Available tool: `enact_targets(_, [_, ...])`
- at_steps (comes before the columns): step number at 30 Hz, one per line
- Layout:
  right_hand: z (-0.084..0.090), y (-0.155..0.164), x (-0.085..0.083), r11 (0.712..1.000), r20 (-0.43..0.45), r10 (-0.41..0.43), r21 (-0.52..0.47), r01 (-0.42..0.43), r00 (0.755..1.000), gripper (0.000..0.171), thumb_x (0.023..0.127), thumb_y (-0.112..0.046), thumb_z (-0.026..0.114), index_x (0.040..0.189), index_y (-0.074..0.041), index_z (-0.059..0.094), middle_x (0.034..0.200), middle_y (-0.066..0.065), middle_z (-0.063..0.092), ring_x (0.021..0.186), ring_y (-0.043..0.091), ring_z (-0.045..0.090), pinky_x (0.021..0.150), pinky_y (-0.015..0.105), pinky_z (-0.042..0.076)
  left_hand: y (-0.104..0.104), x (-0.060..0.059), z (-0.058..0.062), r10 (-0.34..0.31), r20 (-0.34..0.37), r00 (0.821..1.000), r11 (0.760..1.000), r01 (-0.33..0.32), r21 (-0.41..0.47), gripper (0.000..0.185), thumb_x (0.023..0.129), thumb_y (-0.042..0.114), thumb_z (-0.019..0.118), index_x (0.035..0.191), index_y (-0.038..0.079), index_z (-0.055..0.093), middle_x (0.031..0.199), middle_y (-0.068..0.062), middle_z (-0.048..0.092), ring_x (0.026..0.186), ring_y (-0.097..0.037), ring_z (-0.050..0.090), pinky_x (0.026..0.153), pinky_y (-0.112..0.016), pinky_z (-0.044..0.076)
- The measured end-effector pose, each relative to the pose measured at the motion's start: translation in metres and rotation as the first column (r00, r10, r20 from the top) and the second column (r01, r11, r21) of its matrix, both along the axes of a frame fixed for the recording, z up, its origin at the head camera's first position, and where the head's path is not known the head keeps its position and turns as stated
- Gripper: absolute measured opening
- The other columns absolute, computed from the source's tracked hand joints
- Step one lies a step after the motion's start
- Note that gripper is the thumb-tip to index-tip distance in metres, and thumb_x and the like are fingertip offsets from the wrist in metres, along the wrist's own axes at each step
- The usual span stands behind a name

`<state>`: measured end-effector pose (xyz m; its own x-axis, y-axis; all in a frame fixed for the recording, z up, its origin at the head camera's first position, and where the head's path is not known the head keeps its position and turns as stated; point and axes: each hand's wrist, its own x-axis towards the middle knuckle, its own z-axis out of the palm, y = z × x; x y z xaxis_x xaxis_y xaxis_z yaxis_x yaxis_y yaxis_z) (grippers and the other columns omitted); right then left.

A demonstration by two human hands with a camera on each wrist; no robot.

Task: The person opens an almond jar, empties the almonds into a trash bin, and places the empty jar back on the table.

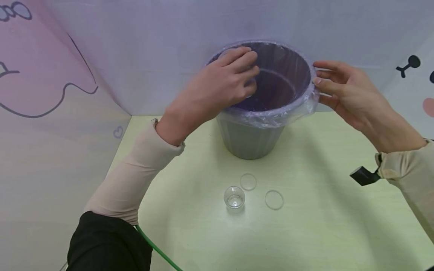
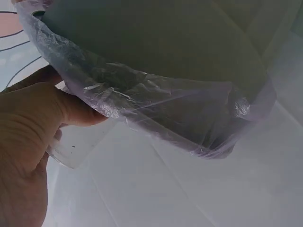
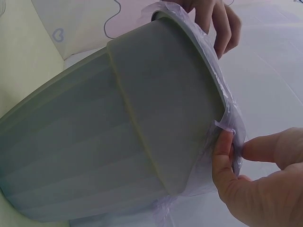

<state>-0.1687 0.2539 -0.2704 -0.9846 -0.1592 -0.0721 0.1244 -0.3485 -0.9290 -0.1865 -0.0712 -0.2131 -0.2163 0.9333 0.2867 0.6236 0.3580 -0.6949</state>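
from the head view, the grey bin (image 1: 251, 139) stood at the table's (image 1: 322, 226) far edge, the left hand (image 1: 220, 86) curled over its bag-lined rim. the left wrist view showed it gripping the plastic liner (image 2: 156, 109). in the right wrist view, the right hand (image 3: 255, 184) pinched the liner at the rim.

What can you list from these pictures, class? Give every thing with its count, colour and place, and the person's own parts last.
Round ribbed plastic bin: one, grey, upright at the back of the table.
Thin clear plastic bag liner: one, purplish, inside the bin, folded over its rim.
Small clear cup: one, colourless, upright in front of the bin.
Flat clear round lids: two, colourless, lying beside the cup.
Table: one, pale yellow-green.
Green cable: one, near the left sleeve.
Left hand: at the bin's left rim, holding a clear item.
Right hand: thumb and fingers on the liner at the right rim.
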Motion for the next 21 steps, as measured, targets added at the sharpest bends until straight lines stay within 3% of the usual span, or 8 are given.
enact_targets(4, [0.0003, -0.0005, 0.0009, 1.000, -0.001, 0.003, 0.018, -0.003, 1.000, 0.052, 0.101, 0.003, 0.060, 0.149, -0.008, 0.045, 0.133, 0.006, 0.060, 0.105, 0.018, 0.069, 0.080, 0.028, 0.061, 0.0069, -0.0011, -0.0027, -0.019, -0.068, 0.998, 0.998, 0.015, -0.063, 0.053, 0.100, -0.021, 0.037, 0.094, 0.012, 0.078, 0.113, -0.004, 0.069, 0.124, -0.029, 0.054, 0.125, -0.035, 0.034])
enact_targets(9, [0.0003, -0.0015, 0.0008, 1.000, -0.002, 0.003, 0.017, -0.003, 1.000, 0.053, 0.101, 0.003, 0.060, 0.150, -0.007, 0.044, 0.134, 0.006, 0.060, 0.105, 0.018, 0.069, 0.080, 0.028, 0.061, 0.0108, -0.0011, -0.0052, -0.034, -0.154, 0.988, 0.997, 0.022, -0.075, 0.064, 0.099, -0.025, 0.025, 0.089, 0.011, 0.078, 0.106, -0.002, 0.068, 0.123, -0.027, 0.055, 0.124, -0.033, 0.036])
enact_targets(15, [-0.0001, -0.0025, 0.0009, 1.000, 0.002, -0.003, 0.007, 0.003, 1.000, 0.053, 0.101, 0.004, 0.060, 0.150, -0.007, 0.044, 0.133, 0.007, 0.061, 0.105, 0.018, 0.070, 0.080, 0.028, 0.061, 0.0101, 0.0000, -0.0024, -0.033, -0.108, 0.994, 0.999, 0.029, -0.033, 0.063, 0.101, -0.023, 0.025, 0.093, 0.010, 0.078, 0.116, -0.002, 0.071, 0.128, -0.027, 0.055, 0.127, -0.033, 0.032])
enact_targets(21, [-0.0005, -0.0028, 0.0024, 1.000, 0.007, -0.009, 0.009, 0.008, 1.000, 0.053, 0.100, 0.003, 0.061, 0.150, -0.008, 0.044, 0.132, 0.006, 0.061, 0.104, 0.018, 0.070, 0.079, 0.027, 0.061, 0.0082, -0.0016, -0.0057, -0.074, -0.054, 0.996, 0.996, 0.071, -0.051, 0.062, 0.101, -0.023, 0.027, 0.091, 0.009, 0.078, 0.106, -0.003, 0.069, 0.123, -0.028, 0.055, 0.126, -0.033, 0.034])
